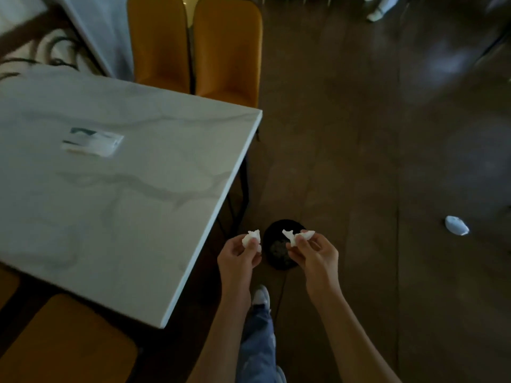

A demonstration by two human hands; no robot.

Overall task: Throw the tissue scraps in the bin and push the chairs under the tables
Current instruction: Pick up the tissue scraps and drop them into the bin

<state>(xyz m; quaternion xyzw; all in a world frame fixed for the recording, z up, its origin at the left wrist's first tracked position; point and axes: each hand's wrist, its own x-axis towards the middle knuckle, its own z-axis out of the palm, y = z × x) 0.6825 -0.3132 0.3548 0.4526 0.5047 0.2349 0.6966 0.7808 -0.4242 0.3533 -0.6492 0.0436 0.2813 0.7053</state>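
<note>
My left hand (240, 254) grips a crumpled white tissue scrap (251, 239). My right hand (315, 254) pinches a second white tissue scrap (296, 235). Both hands hover just over a small round black bin (279, 251) on the floor, which stands beside the table corner and has dark scraps inside. The white marble table (116, 183) fills the left half. Two mustard chairs (193, 45) stand at its far side, and another mustard chair (69, 344) shows at its near side, bottom left.
A small plastic packet (92, 141) lies on the table. A white crumpled object (456, 225) lies on the dark floor at the right. A second table (99, 31) stands behind the chairs. My leg and shoe (261, 297) are below the bin.
</note>
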